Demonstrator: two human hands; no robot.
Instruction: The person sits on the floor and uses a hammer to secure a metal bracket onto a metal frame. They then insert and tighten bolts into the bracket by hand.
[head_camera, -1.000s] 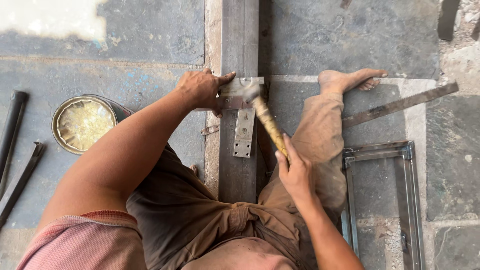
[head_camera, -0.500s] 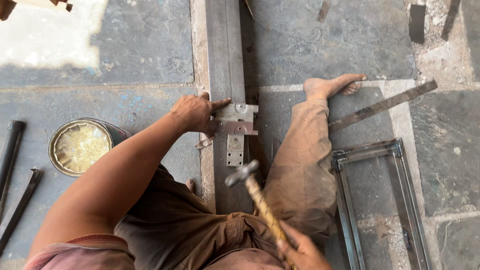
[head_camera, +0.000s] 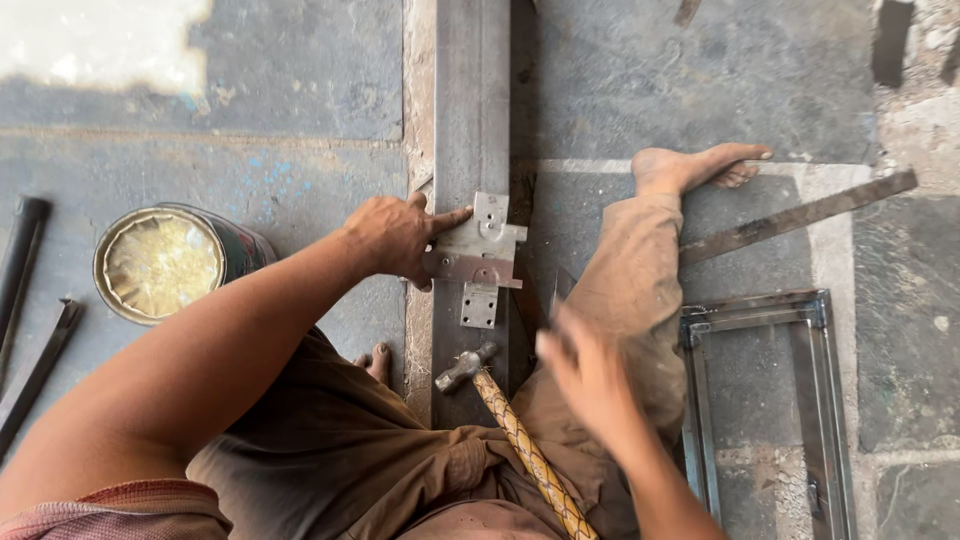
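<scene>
A long grey steel bar (head_camera: 470, 100) runs up the middle of the stone floor between my legs. On it lies a metal latch plate (head_camera: 482, 248) with a small perforated piece (head_camera: 479, 305) below it. My left hand (head_camera: 395, 235) grips the plate's left side, thumb laid across the top. A hammer (head_camera: 467, 366) with a yellow wrapped handle (head_camera: 525, 450) rests on the bar just below the plate, its handle running down toward my lap. My right hand (head_camera: 590, 375) is blurred, fingers apart, right of the handle and not holding it.
A round tin can (head_camera: 165, 262) stands left of the bar. Dark rods (head_camera: 30, 300) lie at the far left. A flat iron strip (head_camera: 800, 215) and a rectangular metal frame (head_camera: 765, 400) lie on the right. My bare foot (head_camera: 700, 165) rests beside the bar.
The hammer came off the plate and swung down toward me; it now lies on the bar. My right hand has let go of its handle. My left hand stayed on the plate.
</scene>
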